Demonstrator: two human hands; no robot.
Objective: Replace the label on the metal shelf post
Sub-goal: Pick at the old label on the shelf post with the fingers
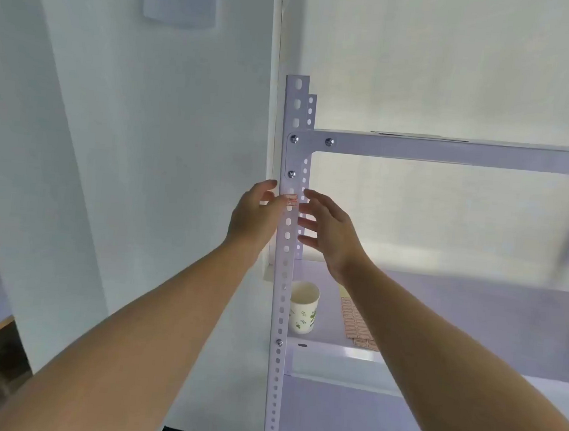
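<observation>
The small red-printed label (291, 200) sits on the white perforated metal post (281, 304); the left hand (255, 216) touches it with relaxed fingers, and the right hand (329, 233) holds straight fingers just beside.

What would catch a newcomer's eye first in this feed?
Both arms reach up to the perforated metal post at centre, where the left hand touches a small red-printed label on its front and the right hand is spread open just right of it. Lower, a paper cup and a sheet of labels sit on the shelf behind the post.
</observation>
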